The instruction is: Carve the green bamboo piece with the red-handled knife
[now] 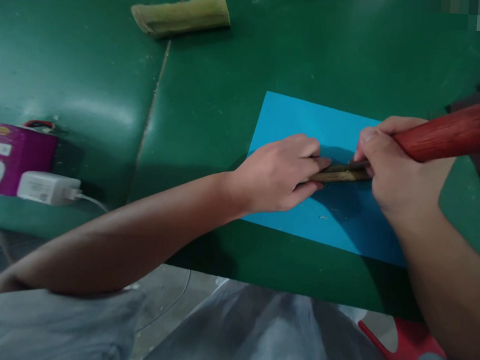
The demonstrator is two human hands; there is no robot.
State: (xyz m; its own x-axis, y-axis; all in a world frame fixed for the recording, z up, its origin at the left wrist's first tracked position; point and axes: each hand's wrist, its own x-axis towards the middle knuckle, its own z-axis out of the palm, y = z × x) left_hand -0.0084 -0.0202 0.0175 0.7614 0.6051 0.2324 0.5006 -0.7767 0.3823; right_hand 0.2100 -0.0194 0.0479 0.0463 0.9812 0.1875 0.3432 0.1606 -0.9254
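Note:
My left hand (279, 174) is closed around a split bamboo piece (341, 176), pressing it down over a blue sheet (306, 116). In my right hand (401, 164) is a carving tool with a thick red wooden handle (461, 129), which slopes up toward the right edge of the view. The tool's tip meets the bamboo between my two hands, but my right fingers mostly hide it. Small pale shavings (323, 217) lie on the sheet below the bamboo.
Another bamboo section (185, 16) lies at the far side of the green table (204, 101). On the left stand a purple power block (34, 154) and a white charger (44, 188) with a cable. Something red (411, 345) shows below the table's near edge.

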